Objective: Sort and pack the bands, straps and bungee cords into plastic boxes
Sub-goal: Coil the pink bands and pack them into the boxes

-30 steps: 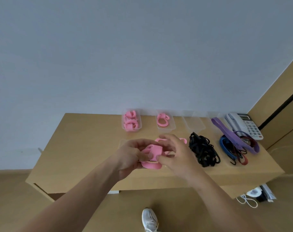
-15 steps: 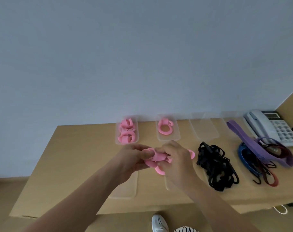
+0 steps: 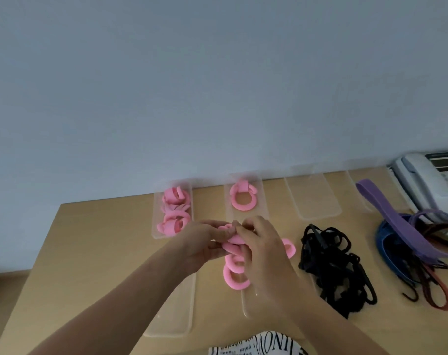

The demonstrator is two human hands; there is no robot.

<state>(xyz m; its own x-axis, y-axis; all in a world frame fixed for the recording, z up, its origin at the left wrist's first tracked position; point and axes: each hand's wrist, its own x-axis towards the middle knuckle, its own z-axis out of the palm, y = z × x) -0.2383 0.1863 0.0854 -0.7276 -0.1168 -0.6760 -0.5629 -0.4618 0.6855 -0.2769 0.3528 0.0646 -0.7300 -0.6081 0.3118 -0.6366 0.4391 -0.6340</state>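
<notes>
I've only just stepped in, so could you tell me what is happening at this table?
A person is sorting stretchy bands into clear plastic boxes on a wooden table. Both hands, the left hand and the right hand, grip a pink band and work it above the table. One box of pink bands looks full, a second box holds one coil, and a third box looks empty. A black cord pile and coloured straps lie unpacked to the right.

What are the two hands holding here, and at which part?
Both the left hand and right hand pinch the pink band at its top; its lower loops hang free below the grip.
</notes>
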